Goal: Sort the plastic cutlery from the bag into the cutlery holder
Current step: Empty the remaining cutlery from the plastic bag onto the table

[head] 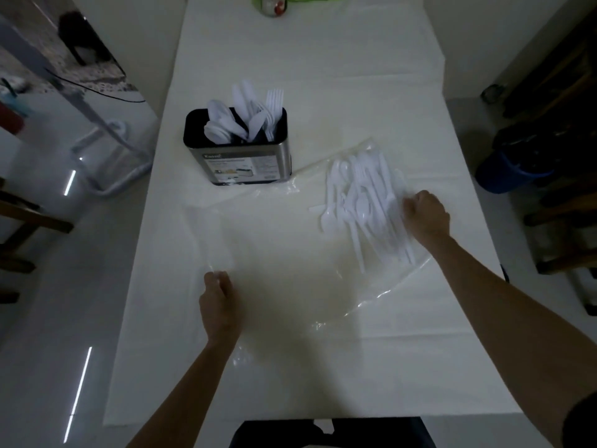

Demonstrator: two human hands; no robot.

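Cutlery pile (365, 202) lies at the right hand (426, 218) on the bench (323, 59)
Pieces run roughly near to far, holder (239, 163) up-left of them; left hand (219, 305) pinches the bag (387, 282) edge, right grip curled into the pile, hold unclear

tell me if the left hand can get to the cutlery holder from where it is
Probably yes. Nothing stands between the left hand and the cutlery holder. It is pinching the edge of the clear bag, though, so it would have to let go or drag it along.
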